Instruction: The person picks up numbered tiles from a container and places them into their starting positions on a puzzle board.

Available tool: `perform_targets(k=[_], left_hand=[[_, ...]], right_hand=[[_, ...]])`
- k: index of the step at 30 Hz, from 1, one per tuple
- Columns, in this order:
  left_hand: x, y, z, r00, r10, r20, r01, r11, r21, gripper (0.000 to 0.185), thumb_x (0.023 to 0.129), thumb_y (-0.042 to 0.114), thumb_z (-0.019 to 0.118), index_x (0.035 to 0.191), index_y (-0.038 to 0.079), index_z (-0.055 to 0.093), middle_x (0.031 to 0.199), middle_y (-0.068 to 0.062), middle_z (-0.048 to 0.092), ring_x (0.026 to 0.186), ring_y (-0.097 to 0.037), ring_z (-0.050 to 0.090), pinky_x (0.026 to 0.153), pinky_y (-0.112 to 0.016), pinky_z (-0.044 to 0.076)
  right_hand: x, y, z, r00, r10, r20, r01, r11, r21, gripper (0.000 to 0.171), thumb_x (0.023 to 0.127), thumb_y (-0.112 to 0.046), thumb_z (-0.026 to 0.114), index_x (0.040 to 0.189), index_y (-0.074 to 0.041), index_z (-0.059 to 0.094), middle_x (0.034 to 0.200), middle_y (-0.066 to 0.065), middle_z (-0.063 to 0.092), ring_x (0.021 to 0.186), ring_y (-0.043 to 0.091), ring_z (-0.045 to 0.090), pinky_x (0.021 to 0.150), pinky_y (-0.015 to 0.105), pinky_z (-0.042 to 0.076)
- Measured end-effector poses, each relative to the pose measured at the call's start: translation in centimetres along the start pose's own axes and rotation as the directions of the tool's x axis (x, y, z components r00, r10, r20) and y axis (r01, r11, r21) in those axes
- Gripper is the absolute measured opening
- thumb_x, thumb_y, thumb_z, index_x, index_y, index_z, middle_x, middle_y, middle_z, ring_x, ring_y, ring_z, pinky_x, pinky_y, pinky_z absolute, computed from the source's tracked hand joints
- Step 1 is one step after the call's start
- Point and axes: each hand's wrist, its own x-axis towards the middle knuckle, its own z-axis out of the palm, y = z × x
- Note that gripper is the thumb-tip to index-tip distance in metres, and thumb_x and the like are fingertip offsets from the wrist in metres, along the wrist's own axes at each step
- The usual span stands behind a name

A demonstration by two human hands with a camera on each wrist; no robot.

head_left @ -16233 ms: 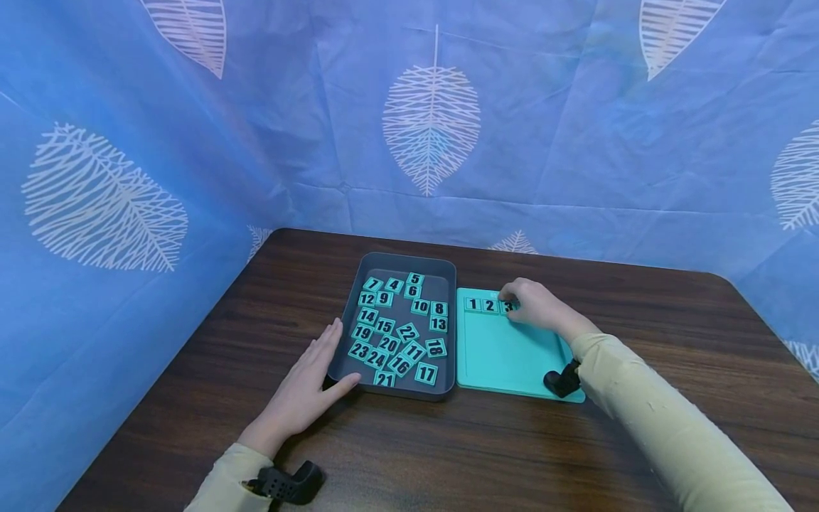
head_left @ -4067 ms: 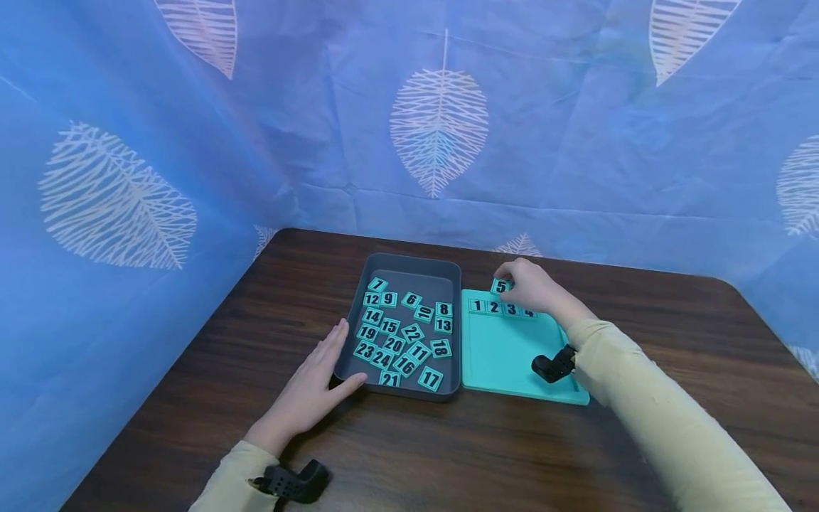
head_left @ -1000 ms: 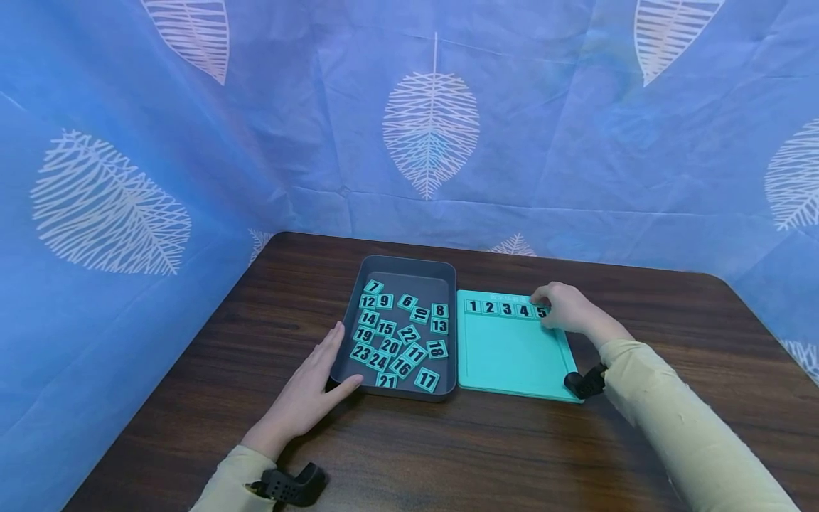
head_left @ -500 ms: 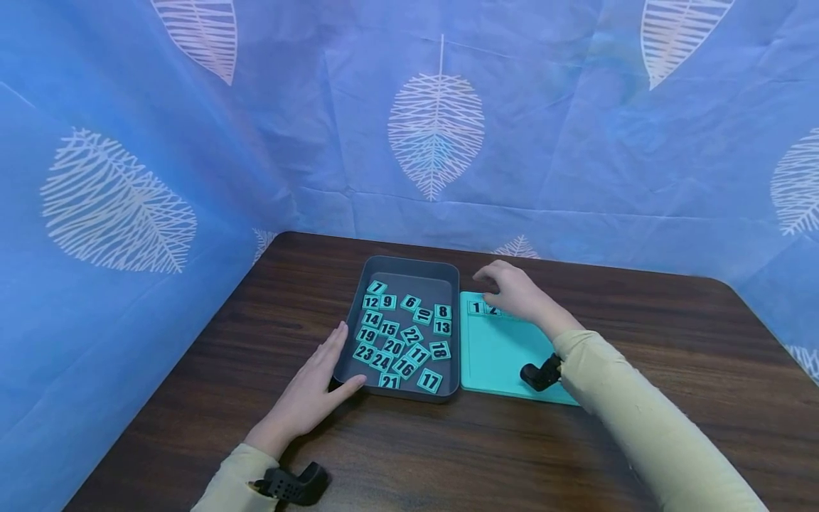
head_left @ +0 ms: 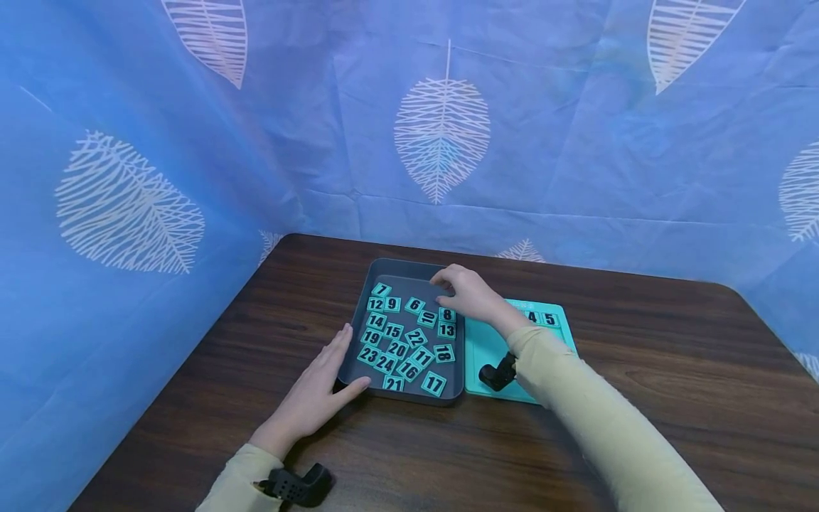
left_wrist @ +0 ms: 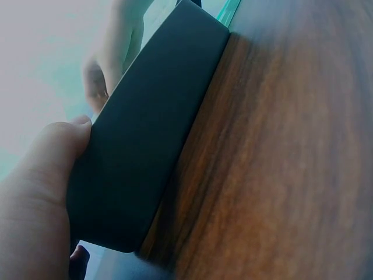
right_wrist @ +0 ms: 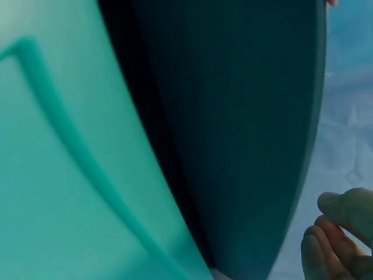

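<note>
Blue leaf-printed cloth is seen behind the dark wooden table (head_left: pixel 640 398) in the head view, where the right hand (head_left: pixel 470 295), fingers loosely curled and nothing visibly held, is poised over the grey rectangular tray (head_left: pixel 367 323) of teal numbered tiles near the tile marked 6 (head_left: pixel 414 305) (neighbours could be knocked askew by a crowded pick), beside the teal plastic board (head_left: pixel 555 328). From the left wrist, the left hand (left_wrist: pixel 35 198) is seen laid flat against the tray's wall (left_wrist: pixel 151 128), steadying it. From the right wrist, only fingertips (right_wrist: pixel 335 239) beyond the tray's edge are shown, so a slipped pinch cannot be ruled out.

The table (head_left: pixel 640 398) is dark wood-grain with a smooth, faintly sheened top. On it, the grey tray (head_left: pixel 358 323) looks like matt plastic, and beside the tray the teal board (head_left: pixel 566 334) like smooth plastic. Behind the table hangs thin, creased blue cloth (head_left: pixel 576 142) printed with pale leaves.
</note>
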Motion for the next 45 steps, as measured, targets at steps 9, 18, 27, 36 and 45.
perform_targets(k=[9, 18, 27, 36, 45], left_hand=[[0.0, 0.0, 0.2, 1.0, -0.006, 0.01, 0.006, 1.0, -0.002, 0.086, 0.091, 0.059, 0.052, 0.155, 0.021, 0.009, 0.16, 0.0, 0.009, 0.144, -0.018, 0.011, 0.113, -0.051, 0.018], [0.1, 0.0, 0.3, 1.0, -0.016, 0.005, 0.016, 1.0, -0.006, 0.086, 0.091, 0.059, 0.052, 0.155, 0.021, 0.009, 0.16, 0.0, 0.01, 0.144, -0.02, 0.011, 0.112, -0.053, 0.019], [0.1, 0.1, 0.3, 1.0, -0.019, 0.003, 0.019, 1.0, -0.007, 0.086, 0.091, 0.058, 0.053, 0.155, 0.02, 0.01, 0.16, 0.0, 0.01, 0.144, -0.02, 0.011, 0.112, -0.054, 0.019], [0.1, 0.1, 0.3, 1.0, -0.021, 0.002, 0.021, 1.0, -0.006, 0.086, 0.091, 0.057, 0.053, 0.155, 0.022, 0.008, 0.16, 0.001, 0.01, 0.144, -0.019, 0.011, 0.112, -0.054, 0.019], [0.1, 0.0, 0.1, 1.0, -0.011, -0.007, 0.011, 1.0, -0.006, 0.086, 0.092, 0.056, 0.054, 0.155, 0.019, 0.01, 0.16, -0.001, 0.011, 0.144, -0.02, 0.012, 0.113, -0.051, 0.018]], right_hand=[[1.0, 0.7, 1.4, 0.998, 0.015, 0.058, -0.014, 1.0, -0.016, 0.033, 0.09, -0.008, 0.065, 0.121, 0.001, 0.061, 0.116, 0.014, 0.057, 0.105, 0.027, 0.055, 0.087, 0.04, 0.049], [1.6, 0.8, 2.7, 0.996, -0.003, 0.087, 0.003, 1.0, -0.007, 0.039, 0.093, -0.02, 0.065, 0.125, 0.002, 0.058, 0.121, 0.016, 0.055, 0.109, 0.028, 0.055, 0.089, 0.04, 0.048], [2.0, 0.7, 3.4, 0.991, 0.011, 0.137, -0.004, 0.999, -0.049, 0.042, 0.093, -0.02, 0.065, 0.128, 0.002, 0.056, 0.123, 0.016, 0.055, 0.111, 0.028, 0.055, 0.091, 0.04, 0.048], [2.1, 0.2, 3.7, 0.988, 0.026, 0.15, -0.006, 0.991, -0.134, 0.042, 0.094, -0.026, 0.062, 0.126, 0.001, 0.058, 0.117, 0.015, 0.058, 0.105, 0.026, 0.057, 0.086, 0.04, 0.05], [2.2, 0.2, 3.8, 0.989, 0.014, 0.15, 0.005, 0.992, -0.125, 0.032, 0.092, -0.021, 0.066, 0.116, 0.0, 0.065, 0.109, 0.012, 0.058, 0.093, 0.022, 0.056, 0.079, 0.036, 0.05]])
